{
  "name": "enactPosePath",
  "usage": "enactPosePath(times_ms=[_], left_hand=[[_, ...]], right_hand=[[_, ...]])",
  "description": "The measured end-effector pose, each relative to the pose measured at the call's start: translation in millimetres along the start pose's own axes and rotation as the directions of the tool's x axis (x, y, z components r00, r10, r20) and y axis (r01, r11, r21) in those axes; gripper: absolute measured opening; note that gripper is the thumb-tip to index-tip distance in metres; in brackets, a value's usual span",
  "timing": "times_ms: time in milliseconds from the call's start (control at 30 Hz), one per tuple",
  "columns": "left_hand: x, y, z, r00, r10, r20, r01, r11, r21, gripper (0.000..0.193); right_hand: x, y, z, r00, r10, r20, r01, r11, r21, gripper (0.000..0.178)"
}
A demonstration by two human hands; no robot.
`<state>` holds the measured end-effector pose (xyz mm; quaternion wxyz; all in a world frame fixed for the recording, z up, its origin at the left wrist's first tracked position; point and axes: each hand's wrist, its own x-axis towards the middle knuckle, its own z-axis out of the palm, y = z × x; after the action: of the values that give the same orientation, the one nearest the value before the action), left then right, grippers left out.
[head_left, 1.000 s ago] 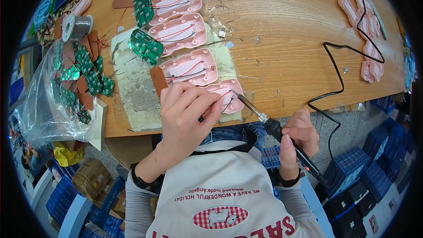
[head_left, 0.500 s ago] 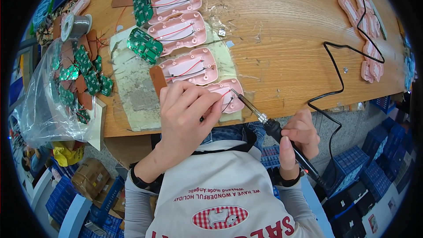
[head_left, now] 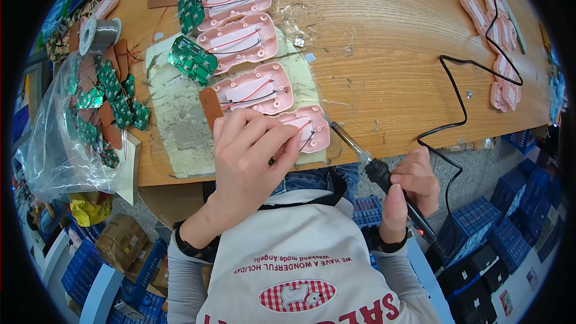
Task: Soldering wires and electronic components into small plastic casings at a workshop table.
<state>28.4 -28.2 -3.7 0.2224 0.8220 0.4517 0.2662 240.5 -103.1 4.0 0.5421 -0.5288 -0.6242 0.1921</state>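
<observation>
Our right hand (head_left: 414, 186) is closed round the handle of the soldering iron (head_left: 378, 173), thumb on the near side and fingers curled over the far side. We have the iron slanting over the table's (head_left: 390, 84) near edge, its long axis running from lower right to upper left. Its tip points up and to the left and sits just beside the right end of the nearest pink shell (head_left: 323, 139); we cannot tell whether they touch.

The iron is slim, with a black handle, a silvery collar, a bare metal barrel and a dark tip; a small orange-red spot shows near its rear end.

Our left hand (head_left: 249, 153) is bent over the left part of that shell, thumb and forefinger pinched together on a red wire (head_left: 306, 125). The shell lies open on the mat's (head_left: 180, 156) near right corner, its long axis roughly left to right, rising slightly to the right. We see a pale insert inside it and a black wire (head_left: 308, 140) below the red one.
</observation>
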Motion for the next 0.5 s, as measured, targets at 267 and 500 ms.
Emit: enactPosePath(times_ms=[267, 500], left_hand=[[-2.7, 0.9, -4.5, 0.999, -0.009, 0.049, 0.008, 1.0, 0.008, 0.021], [-1.6, 5.5, -24.4, 0.964, -0.045, 0.261, -0.005, 0.982, 0.187, 0.066]], right_hand=[[0.6, 3.3, 1.5, 1.0, -0.019, -0.023, 0.019, 1.0, 0.003, 0.013], [2.2, 10.1, 3.1, 0.996, -0.048, -0.071, 0.048, 0.999, 0.011, 0.011]])
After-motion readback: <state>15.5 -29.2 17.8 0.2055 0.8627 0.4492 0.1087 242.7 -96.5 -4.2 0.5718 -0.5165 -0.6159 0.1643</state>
